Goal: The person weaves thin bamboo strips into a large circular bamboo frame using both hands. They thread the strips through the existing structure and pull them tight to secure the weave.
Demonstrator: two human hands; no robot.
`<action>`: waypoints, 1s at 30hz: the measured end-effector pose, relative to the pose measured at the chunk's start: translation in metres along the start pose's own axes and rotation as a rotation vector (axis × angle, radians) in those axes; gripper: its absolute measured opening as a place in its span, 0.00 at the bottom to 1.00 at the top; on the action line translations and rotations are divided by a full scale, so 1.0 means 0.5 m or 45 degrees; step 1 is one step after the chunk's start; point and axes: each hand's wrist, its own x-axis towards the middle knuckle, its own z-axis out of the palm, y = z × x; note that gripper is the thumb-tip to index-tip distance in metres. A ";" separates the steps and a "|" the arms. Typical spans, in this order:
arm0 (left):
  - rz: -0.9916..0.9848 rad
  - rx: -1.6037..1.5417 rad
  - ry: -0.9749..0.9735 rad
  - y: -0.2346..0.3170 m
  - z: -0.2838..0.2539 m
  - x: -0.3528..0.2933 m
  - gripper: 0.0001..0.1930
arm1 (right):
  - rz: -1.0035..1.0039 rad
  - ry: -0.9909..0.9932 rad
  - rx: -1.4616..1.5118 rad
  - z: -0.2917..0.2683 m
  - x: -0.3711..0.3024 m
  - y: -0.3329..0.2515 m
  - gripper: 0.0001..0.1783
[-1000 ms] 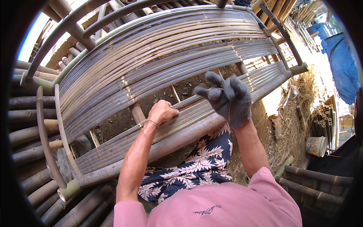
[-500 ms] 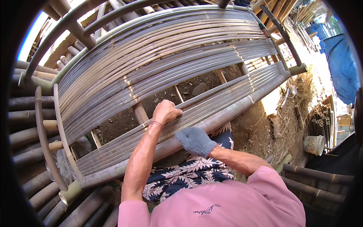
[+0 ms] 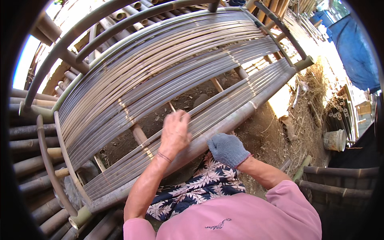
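Note:
A bamboo bench with long thin slats lies in front of me, its near band of slats set apart from the rest by a gap. My left hand, bare and smeared by motion, is over that near band; whether its fingers hold anything is unclear. In a grey knitted glove, my right hand is closed beside the thick front rail, on my side of it. What the gloved fingers grip, if anything, is hidden.
Curved bamboo armrests rise at the bench's ends. Stacked bamboo poles crowd the left side. To the right are dry straw, a whitish bucket, a blue tarp and bamboo rails.
My left hand has lifted from the near slats and is moving. The gloved right hand has shifted right, away from the left. The view has shifted slightly too.

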 end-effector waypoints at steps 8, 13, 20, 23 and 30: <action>0.068 -0.215 0.411 0.051 0.002 0.002 0.13 | -0.002 0.668 0.803 -0.176 0.024 -0.026 0.10; -0.599 -0.189 0.286 -0.067 -0.019 -0.005 0.11 | 0.514 0.411 1.345 -0.252 0.097 0.091 0.11; -0.507 0.032 -0.581 -0.270 0.092 0.020 0.10 | 0.263 0.128 -0.193 -0.129 0.328 0.190 0.17; 0.042 0.156 -0.625 -0.333 0.151 0.010 0.09 | 0.062 -0.365 -0.302 -0.015 0.424 0.104 0.14; -0.412 -0.541 -0.721 -0.248 0.102 0.092 0.13 | -0.312 -1.151 0.003 0.186 0.557 0.137 0.20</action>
